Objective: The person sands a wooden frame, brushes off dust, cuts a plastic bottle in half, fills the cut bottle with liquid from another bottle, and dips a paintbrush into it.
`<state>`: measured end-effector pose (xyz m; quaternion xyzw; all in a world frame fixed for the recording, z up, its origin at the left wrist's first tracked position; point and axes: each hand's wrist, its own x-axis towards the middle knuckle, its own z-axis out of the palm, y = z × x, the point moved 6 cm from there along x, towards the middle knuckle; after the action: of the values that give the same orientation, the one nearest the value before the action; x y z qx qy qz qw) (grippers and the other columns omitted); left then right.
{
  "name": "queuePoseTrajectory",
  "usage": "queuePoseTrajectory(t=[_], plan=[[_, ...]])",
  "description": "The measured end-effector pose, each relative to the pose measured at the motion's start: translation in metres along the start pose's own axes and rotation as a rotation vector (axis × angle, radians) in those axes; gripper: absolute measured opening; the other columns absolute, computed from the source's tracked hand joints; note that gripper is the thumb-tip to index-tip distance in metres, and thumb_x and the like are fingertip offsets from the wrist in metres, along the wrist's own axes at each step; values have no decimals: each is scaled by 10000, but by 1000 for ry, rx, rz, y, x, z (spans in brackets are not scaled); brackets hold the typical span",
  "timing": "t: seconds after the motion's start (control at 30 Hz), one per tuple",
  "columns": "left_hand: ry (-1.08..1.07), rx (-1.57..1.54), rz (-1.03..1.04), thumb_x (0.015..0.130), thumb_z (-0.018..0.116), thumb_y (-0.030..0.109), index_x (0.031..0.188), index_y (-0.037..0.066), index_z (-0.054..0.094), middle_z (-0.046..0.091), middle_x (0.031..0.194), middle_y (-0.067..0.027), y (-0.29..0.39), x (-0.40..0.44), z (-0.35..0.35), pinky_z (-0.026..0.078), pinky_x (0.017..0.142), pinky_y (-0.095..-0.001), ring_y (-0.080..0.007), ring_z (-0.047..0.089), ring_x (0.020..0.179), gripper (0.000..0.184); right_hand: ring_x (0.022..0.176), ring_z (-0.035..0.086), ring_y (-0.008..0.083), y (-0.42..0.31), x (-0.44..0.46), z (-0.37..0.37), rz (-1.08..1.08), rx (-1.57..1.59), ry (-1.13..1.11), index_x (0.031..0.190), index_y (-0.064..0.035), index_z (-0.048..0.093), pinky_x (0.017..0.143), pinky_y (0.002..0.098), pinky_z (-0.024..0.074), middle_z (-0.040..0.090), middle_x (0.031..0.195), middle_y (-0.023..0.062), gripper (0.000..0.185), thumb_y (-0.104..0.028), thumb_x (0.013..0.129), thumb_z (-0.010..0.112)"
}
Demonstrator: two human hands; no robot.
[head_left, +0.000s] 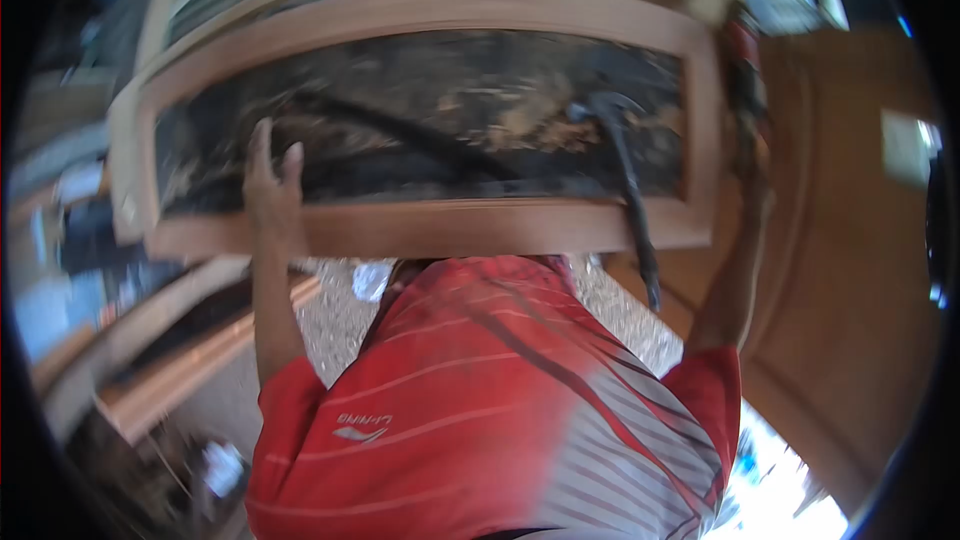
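Note:
A wooden frame point(430, 227) lies flat in front of me on a dark work surface point(430, 70) strewn with wood shavings. My left hand point(272, 185) is at the frame's near rail, left of the middle, with thumb and fingers apart and nothing in it. Over the near rail on the right rests a claw hammer point(625, 165), its head inside the frame and its dark handle towards me. My right hand point(752, 130), blurred, is beyond the frame's right end. It appears closed around a dark thing with a red end point(740, 45), too smeared to name.
A large brown wood panel point(830, 240) stands at the right. Lengths of timber point(190, 370) lie at the lower left, near a crumpled white scrap point(222, 468). A long dark diagonal shape, bar or shadow, crosses the inside of the frame. Pale slats run along the back.

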<state>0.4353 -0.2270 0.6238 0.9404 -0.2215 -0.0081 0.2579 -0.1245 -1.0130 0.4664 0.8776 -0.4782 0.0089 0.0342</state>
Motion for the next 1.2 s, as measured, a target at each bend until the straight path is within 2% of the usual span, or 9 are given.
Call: queuePoseTrajectory(t=[0.17,0.3,0.37,0.43,0.53,0.67,0.8,1.03,1.2], plan=[[237,122,-154,1080,611,345,1540,-58,468,516,1542,-311,-31,-71,-44,396,1195,-462,-462,505,1428,628,936,723,307,46,35,28,178,-76,-110,1289,-173,709,793,473,575,759,1061,137,331,-363,1036,612],[348,169,-312,1046,661,317,1526,-73,467,559,1493,-301,-30,-129,-38,439,1141,-463,-435,555,1375,648,825,689,248,80,23,-11,584,899,191,1207,-120,718,698,383,562,724,1026,113,244,-284,1038,652],[346,92,-418,1028,681,317,1543,-80,438,542,1494,-314,-17,-148,-29,438,1118,-459,-424,557,1345,693,842,670,193,10,12,-113,-100,-245,322,1144,-16,711,723,366,548,696,989,74,278,-270,1050,648],[330,55,-479,1030,666,309,1549,-92,412,485,1547,-327,0,-157,-20,377,1197,-469,-449,475,1446,704,900,664,171,-80,-17,-210,350,932,313,1174,40,706,806,341,549,693,1024,72,366,-302,1045,680],[337,56,-420,1024,668,297,1545,-88,419,496,1534,-326,18,-160,-4,373,1207,-484,-452,472,1446,694,984,694,185,-177,-37,-286,164,1037,346,1250,28,727,919,281,534,744,1049,93,403,-296,1012,743],[336,67,-295,1029,658,296,1535,-88,431,505,1530,-319,59,-148,8,387,1200,-488,-456,484,1436,674,900,699,148,-275,-45,-301,-319,1103,235,1229,23,739,847,297,561,746,1019,87,307,-179,998,757],[360,-45,-330,1025,661,296,1525,-89,448,512,1525,-319,63,-149,17,395,1194,-486,-457,485,1438,666,852,667,92,-411,-81,-272,-620,1409,-202,1204,4,711,748,263,539,742,979,64,201,-111,1040,699],[484,-131,-468,1008,694,310,1516,-32,505,556,1513,-266,25,-181,20,425,1169,-475,-407,527,1418,641,919,726,154,-559,-149,-245,-896,1182,-972,1117,19,656,812,298,581,739,1023,81,165,-84,1013,731],[563,-267,-508,999,716,203,1526,-2,496,615,1440,-267,-21,-216,17,507,1100,-475,-394,603,1346,606,955,755,257,-612,-154,-271,-1302,521,-995,1098,-48,789,876,370,559,769,1063,120,260,-278,977,777]])
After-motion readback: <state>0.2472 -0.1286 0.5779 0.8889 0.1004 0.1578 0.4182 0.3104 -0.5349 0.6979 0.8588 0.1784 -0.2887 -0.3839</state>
